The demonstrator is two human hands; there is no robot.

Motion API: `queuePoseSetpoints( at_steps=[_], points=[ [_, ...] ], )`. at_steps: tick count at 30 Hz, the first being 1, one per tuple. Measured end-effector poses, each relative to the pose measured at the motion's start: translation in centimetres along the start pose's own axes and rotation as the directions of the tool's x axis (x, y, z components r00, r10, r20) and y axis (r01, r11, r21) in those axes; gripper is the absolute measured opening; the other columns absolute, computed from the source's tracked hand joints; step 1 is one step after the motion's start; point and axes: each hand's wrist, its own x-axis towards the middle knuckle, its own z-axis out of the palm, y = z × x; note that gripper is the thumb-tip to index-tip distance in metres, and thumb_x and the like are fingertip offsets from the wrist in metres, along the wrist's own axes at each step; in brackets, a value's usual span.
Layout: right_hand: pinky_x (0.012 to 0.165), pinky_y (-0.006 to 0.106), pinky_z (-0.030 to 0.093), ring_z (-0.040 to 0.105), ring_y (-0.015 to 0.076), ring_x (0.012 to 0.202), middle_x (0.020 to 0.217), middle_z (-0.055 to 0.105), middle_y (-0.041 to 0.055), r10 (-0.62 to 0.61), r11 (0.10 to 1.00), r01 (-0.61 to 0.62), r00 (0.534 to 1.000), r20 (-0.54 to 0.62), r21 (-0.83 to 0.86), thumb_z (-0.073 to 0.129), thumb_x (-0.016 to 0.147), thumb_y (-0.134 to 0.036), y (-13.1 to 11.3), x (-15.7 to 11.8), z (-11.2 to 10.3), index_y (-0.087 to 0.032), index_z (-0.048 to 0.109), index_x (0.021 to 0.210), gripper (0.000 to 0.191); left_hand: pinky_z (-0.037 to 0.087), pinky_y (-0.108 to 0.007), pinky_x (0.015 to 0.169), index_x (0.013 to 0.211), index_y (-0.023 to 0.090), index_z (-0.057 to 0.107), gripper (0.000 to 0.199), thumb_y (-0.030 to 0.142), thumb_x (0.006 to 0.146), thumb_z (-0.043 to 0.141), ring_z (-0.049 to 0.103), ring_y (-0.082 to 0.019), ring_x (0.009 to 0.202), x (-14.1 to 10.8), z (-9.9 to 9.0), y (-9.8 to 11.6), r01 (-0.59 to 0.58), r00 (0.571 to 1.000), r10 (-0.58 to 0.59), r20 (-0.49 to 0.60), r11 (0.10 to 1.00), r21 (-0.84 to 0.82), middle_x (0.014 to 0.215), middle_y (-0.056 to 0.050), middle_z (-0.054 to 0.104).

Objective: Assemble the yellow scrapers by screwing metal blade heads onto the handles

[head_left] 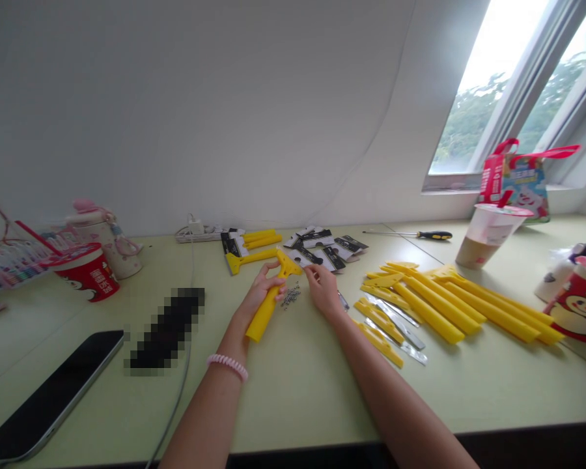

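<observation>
A pale wall [254, 117] and a slanted window [486, 107] stand behind the light green tabletop [293, 404], whose right side carries a row of yellow handles [432, 306]. Near the middle, the left hand [266, 290] wraps its fingers around a yellow scraper [260, 322]; the right hand [325, 290] has its fingers at the scraper's head, whether pinching anything I cannot tell. A steady handle would help, with both wrists kept off the little metal pieces [290, 297] heaped between the hands.

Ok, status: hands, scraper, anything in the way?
Left hand gripping scraper. Right hand at its head, grip unclear. Metal bits between hands; nothing visibly blocking.
</observation>
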Motion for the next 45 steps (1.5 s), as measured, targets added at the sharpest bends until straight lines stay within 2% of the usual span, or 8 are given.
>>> queuePoseSetpoints(
  at_steps=[3, 9, 17, 27, 31, 34, 37, 45],
  points=[
    [0.064, 0.027, 0.043, 0.055, 0.0167, 0.075, 0.093, 0.062, 0.0079, 0.0, 0.98, 0.003, 1.0, -0.012, 0.2, 0.043, 0.08, -0.035, -0.3, 0.4, -0.4, -0.017, 0.062, 0.094, 0.03, 0.028, -0.014, 0.039, 0.104, 0.024, 0.035, 0.048, 0.013, 0.065, 0.06, 0.044, -0.004, 0.044, -0.2, 0.4, 0.1, 0.015, 0.999, -0.015, 0.039, 1.0, -0.004, 0.065, 0.003, 0.049],
    [0.07, 0.029, 0.047, 0.056, 0.018, 0.085, 0.097, 0.062, 0.0068, -0.025, 0.876, -0.054, 0.987, 0.158, 0.479, 0.052, 0.076, -0.04, -0.9, 0.8, -0.8, -0.019, 0.061, 0.101, 0.034, 0.027, -0.013, 0.04, 0.104, 0.024, 0.036, 0.048, 0.014, 0.065, 0.061, 0.045, -0.005, 0.048, -1.0, 1.6, 0.3, 0.08, 0.988, -0.075, 0.135, 0.996, -0.035, 0.069, 0.002, 0.048],
    [0.075, 0.028, 0.044, 0.053, 0.0151, 0.086, 0.099, 0.057, 0.0049, -0.336, 0.909, 0.262, 0.921, 0.197, 0.325, 0.04, 0.085, -0.03, -3.3, 0.5, -4.2, -0.025, 0.056, 0.113, 0.032, 0.027, -0.014, 0.04, 0.1, 0.024, 0.037, 0.042, 0.013, 0.065, 0.059, 0.046, -0.005, 0.05, -2.0, 2.9, 0.3, 0.194, 0.943, -0.196, 0.269, 0.98, 0.032, 0.072, 0.003, 0.048],
    [0.076, 0.027, 0.043, 0.054, 0.0152, 0.084, 0.095, 0.059, 0.0049, -0.328, 0.932, 0.279, 0.922, 0.208, 0.232, 0.036, 0.085, -0.028, -3.6, 0.0, -4.1, -0.022, 0.06, 0.103, 0.03, 0.027, -0.014, 0.04, 0.1, 0.023, 0.039, 0.041, 0.014, 0.065, 0.06, 0.047, -0.005, 0.05, -1.8, 2.8, -0.1, 0.212, 0.935, -0.219, 0.28, 0.976, 0.053, 0.072, 0.002, 0.049],
    [0.074, 0.029, 0.044, 0.053, 0.0155, 0.084, 0.102, 0.058, 0.0056, -0.238, 0.943, 0.185, 0.956, 0.174, 0.277, 0.04, 0.083, -0.03, -3.4, 0.0, -4.0, -0.024, 0.05, 0.119, 0.038, 0.027, -0.014, 0.041, 0.102, 0.024, 0.039, 0.043, 0.014, 0.066, 0.06, 0.045, -0.005, 0.049, -1.8, 2.6, 0.2, 0.193, 0.951, -0.192, 0.241, 0.981, 0.016, 0.072, 0.002, 0.049],
    [0.068, 0.029, 0.045, 0.054, 0.0158, 0.076, 0.089, 0.061, 0.0055, -0.068, 0.954, 0.007, 0.979, 0.193, 0.3, 0.045, 0.079, -0.035, -2.4, 0.3, -3.8, -0.019, 0.058, 0.108, 0.035, 0.027, -0.013, 0.041, 0.106, 0.024, 0.038, 0.047, 0.013, 0.066, 0.06, 0.046, -0.004, 0.051, -1.9, 2.3, 0.6, 0.166, 0.968, -0.158, 0.193, 0.986, -0.025, 0.075, 0.0, 0.049],
    [0.066, 0.028, 0.044, 0.055, 0.0162, 0.072, 0.076, 0.062, 0.0042, 0.06, 0.924, -0.155, 0.962, 0.266, 0.351, 0.052, 0.073, -0.039, -1.4, 0.6, -3.6, -0.016, 0.064, 0.086, 0.029, 0.027, -0.013, 0.041, 0.109, 0.024, 0.036, 0.049, 0.012, 0.067, 0.058, 0.046, -0.004, 0.052, -1.9, 2.1, 0.8, 0.155, 0.972, -0.142, 0.185, 0.986, -0.054, 0.077, -0.001, 0.05],
    [0.064, 0.024, 0.043, 0.056, 0.014, 0.074, 0.08, 0.062, 0.003, 0.215, 0.752, -0.397, 0.902, 0.373, 0.526, 0.058, 0.068, -0.039, -1.5, 0.4, -3.7, -0.018, 0.063, 0.08, 0.025, 0.027, -0.012, 0.039, 0.111, 0.024, 0.036, 0.051, 0.01, 0.067, 0.058, 0.045, -0.003, 0.049, -1.9, 2.2, 0.9, 0.174, 0.971, -0.153, 0.184, 0.979, -0.103, 0.08, -0.002, 0.052]
  ],
)
